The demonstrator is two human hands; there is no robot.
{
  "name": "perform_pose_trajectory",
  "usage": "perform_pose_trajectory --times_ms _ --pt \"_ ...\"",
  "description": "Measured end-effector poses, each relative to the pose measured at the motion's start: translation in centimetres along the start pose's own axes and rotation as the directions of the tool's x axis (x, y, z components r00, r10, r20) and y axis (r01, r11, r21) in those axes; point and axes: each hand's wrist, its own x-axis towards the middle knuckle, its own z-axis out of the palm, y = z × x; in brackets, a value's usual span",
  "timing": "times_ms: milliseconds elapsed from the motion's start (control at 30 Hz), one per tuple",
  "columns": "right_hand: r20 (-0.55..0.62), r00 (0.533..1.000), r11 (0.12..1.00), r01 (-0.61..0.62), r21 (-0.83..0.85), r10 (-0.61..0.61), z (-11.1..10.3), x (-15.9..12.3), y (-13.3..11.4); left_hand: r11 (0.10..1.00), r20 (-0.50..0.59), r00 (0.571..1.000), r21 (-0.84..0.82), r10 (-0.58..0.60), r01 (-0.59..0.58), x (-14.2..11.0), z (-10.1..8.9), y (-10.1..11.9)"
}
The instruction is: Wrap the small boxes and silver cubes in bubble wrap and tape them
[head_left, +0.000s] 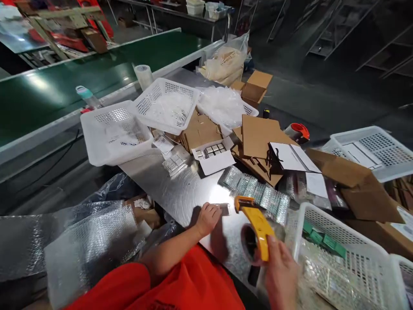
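The yellow tape dispenser (258, 221) is gripped by the right hand (280, 275), with the fingers closed round its handle, and is held above the near part of the worktop (174, 193). The left hand (206, 219) is pressed down, fingers together, on a small flat packet (222, 209), whose contents cannot be made out. The row of foil bubble pouches (254, 189) lies just beside the dispenser and could be snagged if the tape's sticky end were allowed to touch it. The near-right white mesh basket (335, 241) is heaped with foil pouches and green items, so it could be tipped or its load spilled if nudged by the right arm. Small silver cubes are held in an open white carton (213, 155) and could be scattered if it were knocked. Papers lie in the far-left mesh basket (112, 133), clear plastic sleeves fill the basket beside it (166, 105), and a paper sheet lies in the far-right mesh basket (371, 150)
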Motion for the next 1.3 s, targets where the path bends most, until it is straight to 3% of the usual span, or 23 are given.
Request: perform_pose_trajectory --times_ms 133,233,367,567,833,1033,1167,1233,1300 --pt "0.106 0.986 0.990 -0.130 0.044 0.125 6.6 -0.1 -2.0 0.998 0.029 1.000 -0.065 0.000 0.002 -0.3 0.5 -0.1" --pt "0.088 0.982 0.985 -0.168 0.027 0.165 8.2 0.1 -2.1 0.991 0.000 0.999 -0.128 -0.048 0.047 -0.6 1.0 0.2" --pt "0.088 0.980 0.982 -0.186 0.043 0.181 8.0 0.1 -1.8 0.971 -0.016 0.992 -0.206 -0.129 0.123 -1.0 1.8 0.5" --pt "0.036 0.994 0.994 -0.107 -0.023 0.108 7.7 -0.1 -1.6 0.968 -0.056 0.990 -0.222 -0.132 0.117 -1.3 2.6 0.1" --pt "0.097 0.986 0.988 -0.127 -0.090 0.136 7.9 0.2 -0.6 0.934 -0.020 0.983 -0.314 -0.183 0.168 -1.9 3.0 0.0" --pt "0.172 0.978 0.985 -0.098 -0.142 0.122 6.1 1.0 1.2 0.890 -0.032 0.942 -0.338 -0.335 0.305 -2.7 3.6 1.2" --pt "0.155 0.987 0.979 -0.016 -0.205 0.048 6.2 0.6 1.4 0.873 -0.035 0.909 -0.295 -0.416 0.389 -2.1 2.4 1.2" --pt "0.137 0.990 0.975 -0.005 -0.221 0.037 6.7 0.0 1.1 0.854 0.040 0.889 -0.262 -0.456 0.450 -1.2 1.4 0.5" --pt "0.125 0.991 0.978 -0.024 -0.205 0.051 7.2 -0.5 0.8 0.850 0.208 0.894 -0.283 -0.397 0.443 -0.1 0.4 -0.7"
